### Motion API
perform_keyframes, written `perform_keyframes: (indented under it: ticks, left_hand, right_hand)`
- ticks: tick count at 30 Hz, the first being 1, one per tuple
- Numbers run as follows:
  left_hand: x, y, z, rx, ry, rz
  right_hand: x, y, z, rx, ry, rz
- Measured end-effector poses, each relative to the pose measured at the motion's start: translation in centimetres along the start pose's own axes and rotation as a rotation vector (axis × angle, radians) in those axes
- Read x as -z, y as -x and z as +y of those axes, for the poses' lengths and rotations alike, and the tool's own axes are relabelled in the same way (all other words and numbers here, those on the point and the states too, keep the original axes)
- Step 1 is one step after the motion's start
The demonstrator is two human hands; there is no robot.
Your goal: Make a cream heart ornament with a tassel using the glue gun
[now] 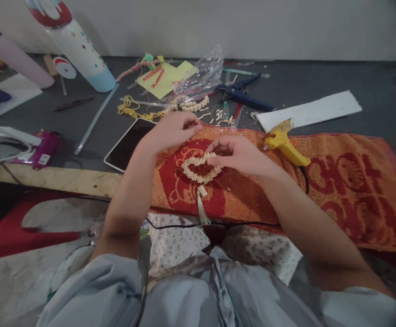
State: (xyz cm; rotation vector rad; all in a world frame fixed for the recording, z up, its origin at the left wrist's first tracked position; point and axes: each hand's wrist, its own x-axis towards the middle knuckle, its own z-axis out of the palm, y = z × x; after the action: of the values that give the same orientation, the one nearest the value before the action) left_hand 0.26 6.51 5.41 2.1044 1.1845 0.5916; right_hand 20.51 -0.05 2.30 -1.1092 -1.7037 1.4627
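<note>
A cream-coloured beaded bracelet point(188, 170) with a pale green tassel point(202, 210) lies on the red and orange towel point(252, 193). My right hand point(236, 153) is at the bracelet's upper right side, thumb and fingertips closed around the beads there. My left hand point(178, 128) hovers above the towel's back edge, fingers loosely bent and apart, with nothing visible in them. Just beyond it are small loose cream pieces point(220, 117) and a second beaded strand point(195, 106). Under my left wrist lies a dark-screened tablet point(124, 144), partly hidden.
A yellow glue gun point(288, 147) rests on the towel at right, near a white strip point(311, 111). Blue pliers point(245, 94), clear plastic point(202, 72) and yellow paper point(165, 81) are behind. A tall bottle point(82, 52), glue stick point(95, 119) and purple adapter point(41, 150) stand left.
</note>
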Motion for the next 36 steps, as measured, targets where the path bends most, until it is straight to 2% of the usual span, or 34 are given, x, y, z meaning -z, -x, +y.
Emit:
perform_keyframes:
  ticks: [3,8,12,18,22,26,30,36]
  left_hand:
    - [-0.2,-0.1,-0.2,0.017,0.062,-0.043]
    - [-0.7,-0.2,-0.1,0.089,0.366,-0.099]
    - [-1.2,-0.3,0.2,0.16,0.492,-0.048]
    - [-2.0,0.1,0.8,0.188,0.721,0.052]
    - [-2.5,0.3,1.5,0.138,0.876,0.179]
    - [-2.6,0.5,2.2,0.037,0.973,0.19]
    - [-2.2,0.9,2.8,-0.092,1.017,0.261]
    - [-1.7,1.2,3.1,-0.083,1.031,0.338]
  right_hand:
    - [0.5,0.2,-0.7,-0.019,-0.083,0.039]
    - [1.5,0.7,-1.7,0.032,-0.173,0.142]
    - [2.4,0.8,-2.1,0.102,-0.205,0.196]
    - [3.5,0.9,-3.3,0.201,-0.187,0.315]
    - [4.4,0.6,-4.7,0.243,-0.163,0.369]
    - [5.1,-0.1,-6.1,0.294,-0.125,0.401]
    - [5.5,-0.9,-7.2,0.328,-0.102,0.397]
    - [5.5,-1.7,-8.0,0.332,-0.062,0.356]
